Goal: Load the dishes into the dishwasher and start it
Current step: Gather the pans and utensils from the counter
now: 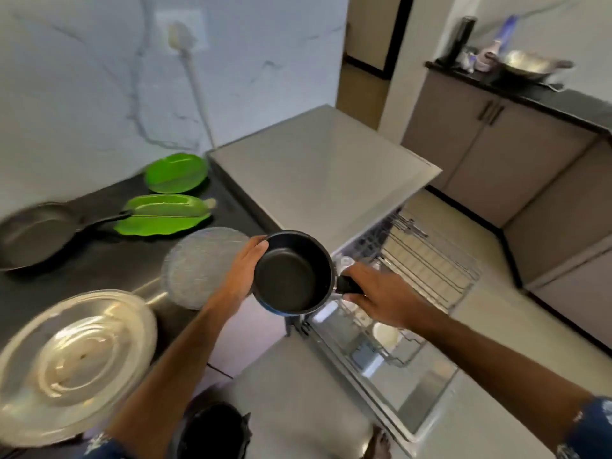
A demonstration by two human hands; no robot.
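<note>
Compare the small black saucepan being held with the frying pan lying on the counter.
The saucepan is deep with tall sides; the frying pan is wide and shallow. The saucepan is held in the air over the open dishwasher, the right hand gripping its handle and the left hand steadying its rim; the frying pan rests untouched on the dark counter. The saucepan's handle is short; the frying pan's is long and thin. Both are dark inside and look empty.

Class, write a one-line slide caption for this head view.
Both hands carry a black saucepan toward the open dishwasher's racks.
</note>
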